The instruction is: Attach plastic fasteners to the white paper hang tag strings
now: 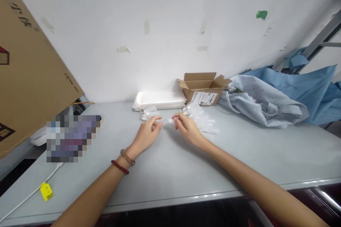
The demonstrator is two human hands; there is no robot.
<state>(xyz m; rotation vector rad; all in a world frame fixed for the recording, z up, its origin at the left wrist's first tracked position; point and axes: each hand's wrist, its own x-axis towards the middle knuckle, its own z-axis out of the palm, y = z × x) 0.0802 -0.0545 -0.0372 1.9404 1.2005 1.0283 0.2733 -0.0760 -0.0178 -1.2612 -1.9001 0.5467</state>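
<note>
My right hand (pixel 188 129) pinches a small whitish, translucent piece (pixel 169 121) that points toward my left hand (pixel 148 133). The left thumb and fingertips are drawn together at the piece's other side; what sits between them is too small to make out. Behind the right hand, several clear, frosted tag-like pieces (pixel 209 126) lie fanned out on the table. A smaller group of similar pieces (pixel 149 114) with thin metallic-looking ends rests just beyond the left hand.
A stack of white flat envelopes or sheets (pixel 161 100) lies against the wall, beside an open cardboard box (pixel 202 92). Light-blue cloth (pixel 263 103) covers the table's right side. At left are a blurred-out device (pixel 74 140), a white cable (pixel 29 197) and a large carton (pixel 34 64).
</note>
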